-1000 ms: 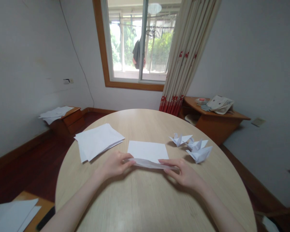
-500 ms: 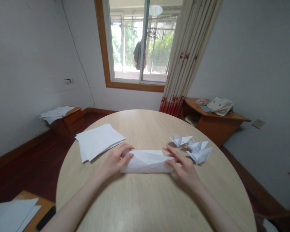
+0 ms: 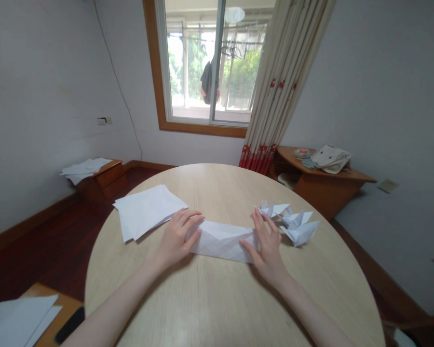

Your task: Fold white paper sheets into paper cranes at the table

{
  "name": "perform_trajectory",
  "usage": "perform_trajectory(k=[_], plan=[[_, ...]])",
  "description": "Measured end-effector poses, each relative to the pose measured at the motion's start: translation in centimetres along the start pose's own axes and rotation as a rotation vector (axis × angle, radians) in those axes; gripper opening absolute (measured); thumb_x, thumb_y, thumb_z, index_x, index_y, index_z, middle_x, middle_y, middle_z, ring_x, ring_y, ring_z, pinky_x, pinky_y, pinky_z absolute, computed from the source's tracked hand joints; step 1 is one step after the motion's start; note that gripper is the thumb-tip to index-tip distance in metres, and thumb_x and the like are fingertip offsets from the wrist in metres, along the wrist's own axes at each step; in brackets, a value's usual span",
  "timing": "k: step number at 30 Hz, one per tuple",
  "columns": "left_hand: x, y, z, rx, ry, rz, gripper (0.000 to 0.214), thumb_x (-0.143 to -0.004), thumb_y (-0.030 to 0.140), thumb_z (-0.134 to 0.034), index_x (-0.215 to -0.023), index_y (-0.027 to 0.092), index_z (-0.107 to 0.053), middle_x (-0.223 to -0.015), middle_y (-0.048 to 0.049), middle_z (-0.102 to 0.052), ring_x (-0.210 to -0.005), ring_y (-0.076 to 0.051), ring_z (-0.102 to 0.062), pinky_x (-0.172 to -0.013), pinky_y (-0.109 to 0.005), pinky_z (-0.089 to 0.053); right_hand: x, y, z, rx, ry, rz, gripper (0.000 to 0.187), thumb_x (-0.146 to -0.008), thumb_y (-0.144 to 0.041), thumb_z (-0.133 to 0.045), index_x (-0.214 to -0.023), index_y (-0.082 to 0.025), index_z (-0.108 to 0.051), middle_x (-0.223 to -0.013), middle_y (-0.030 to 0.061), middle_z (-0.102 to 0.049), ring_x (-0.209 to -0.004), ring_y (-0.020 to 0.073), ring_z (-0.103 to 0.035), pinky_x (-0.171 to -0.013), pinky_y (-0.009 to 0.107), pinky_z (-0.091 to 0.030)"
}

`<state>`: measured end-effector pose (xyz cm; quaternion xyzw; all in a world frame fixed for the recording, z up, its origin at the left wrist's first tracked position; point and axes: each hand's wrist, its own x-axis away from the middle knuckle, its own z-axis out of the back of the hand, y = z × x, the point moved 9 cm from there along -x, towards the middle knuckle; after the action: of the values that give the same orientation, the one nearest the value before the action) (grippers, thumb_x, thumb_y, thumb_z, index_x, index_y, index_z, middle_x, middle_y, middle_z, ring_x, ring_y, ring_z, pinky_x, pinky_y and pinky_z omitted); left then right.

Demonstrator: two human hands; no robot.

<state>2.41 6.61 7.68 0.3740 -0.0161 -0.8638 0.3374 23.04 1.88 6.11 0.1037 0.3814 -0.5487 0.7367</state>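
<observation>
The round, pale wood-grain table (image 3: 210, 303) fills the foreground; the white folded paper (image 3: 220, 241) lies near its middle, creased across the face and angled slightly; the left hand (image 3: 179, 236) grasps its left end between thumb and fingers; the right hand (image 3: 267, 246) has its thumb on the right end and fingers stretched past the far edge, so I cannot tell whether it grips or merely presses; a loose stack of white sheets (image 3: 150, 212) lies beyond the left hand, three pointed paper figures (image 3: 300, 233) beyond the right; behind, a window (image 3: 191, 62) in an orange-brown frame lets in daylight beside a cream curtain (image 3: 285, 72) with red trim; a brown corner cabinet (image 3: 332, 188) bears a pale cloth bag (image 3: 334, 159); a low drawer unit (image 3: 110, 179) stands at left on the dark red floor (image 3: 25, 250)
</observation>
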Motion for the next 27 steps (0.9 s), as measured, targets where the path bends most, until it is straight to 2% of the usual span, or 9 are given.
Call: perform_trajectory(k=[5, 9, 13, 15, 20, 27], plan=[[0.2, 0.2, -0.7, -0.057, -0.018, -0.014, 0.033, -0.093, 0.024, -0.044, -0.125, 0.023, -0.052, -0.127, -0.007, -0.058, -0.121, -0.024, -0.048, -0.112, -0.048, -0.024, 0.4, -0.8, -0.5, 0.13, 0.014, 0.01, 0.068, -0.096, -0.032, -0.04, -0.151, -0.033, 0.0, -0.158, 0.006, -0.016, -0.138, 0.0356, -0.024, -0.106, 0.059, -0.022], [0.5, 0.2, -1.7, -0.11, -0.046, -0.02, 0.04, -0.093, 0.023, -0.043, -0.133, 0.021, -0.046, -0.137, -0.0077, -0.052, -0.13, -0.024, -0.041, -0.116, -0.049, -0.015, 0.8, -1.8, -1.3, 0.209, 0.004, 0.036, 0.07, -0.095, -0.024, -0.039, -0.152, -0.029, 0.003, -0.157, 0.0084, -0.019, -0.139, 0.034, -0.024, -0.107, 0.058, -0.019], [0.7, 0.2, -2.9, -0.137, -0.11, -0.033, 0.046, -0.094, 0.023, -0.04, -0.14, 0.02, -0.038, -0.145, -0.0092, -0.043, -0.138, -0.025, -0.032, -0.117, -0.052, -0.007, 1.3, -2.7, -2.8, 0.187, -0.069, 0.084, 0.071, -0.095, -0.02, -0.036, -0.152, -0.025, 0.006, -0.157, 0.0104, -0.021, -0.141, 0.0324, -0.02, -0.111, 0.058, -0.016], [0.9, 0.3, -3.5, -0.132, -0.142, -0.035, 0.047, -0.094, 0.023, -0.04, -0.141, 0.018, -0.037, -0.148, -0.01, -0.039, -0.14, -0.026, -0.028, -0.117, -0.053, -0.009, 1.5, -3.1, -3.7, 0.136, -0.119, 0.112, 0.07, -0.096, -0.02, -0.035, -0.151, -0.023, 0.008, -0.157, 0.0109, -0.018, -0.143, 0.0315, -0.017, -0.112, 0.057, -0.018], [1.5, 0.2, -5.7, -0.126, -0.258, -0.028, 0.051, -0.094, 0.026, -0.042, -0.143, 0.015, -0.032, -0.152, -0.0134, -0.03, -0.143, -0.026, -0.022, -0.117, -0.052, -0.015, 2.3, -3.1, -5.8, -0.009, -0.232, 0.122, 0.07, -0.096, -0.018, -0.032, -0.151, -0.022, 0.011, -0.157, 0.0132, -0.017, -0.145, 0.027, -0.011, -0.111, 0.052, -0.032], [2.7, -0.4, -8.8, -0.088, -0.428, 0.023, 0.056, -0.094, 0.03, -0.044, -0.144, 0.01, -0.029, -0.153, -0.0174, -0.025, -0.143, -0.025, -0.019, -0.116, -0.047, -0.024, 3.6, -1.0, -8.5, -0.161, -0.377, -0.026, 0.062, -0.097, -0.023, -0.031, -0.152, -0.016, -0.003, -0.158, 0.014, -0.012, -0.145, 0.0242, -0.011, -0.114, 0.049, -0.028]])
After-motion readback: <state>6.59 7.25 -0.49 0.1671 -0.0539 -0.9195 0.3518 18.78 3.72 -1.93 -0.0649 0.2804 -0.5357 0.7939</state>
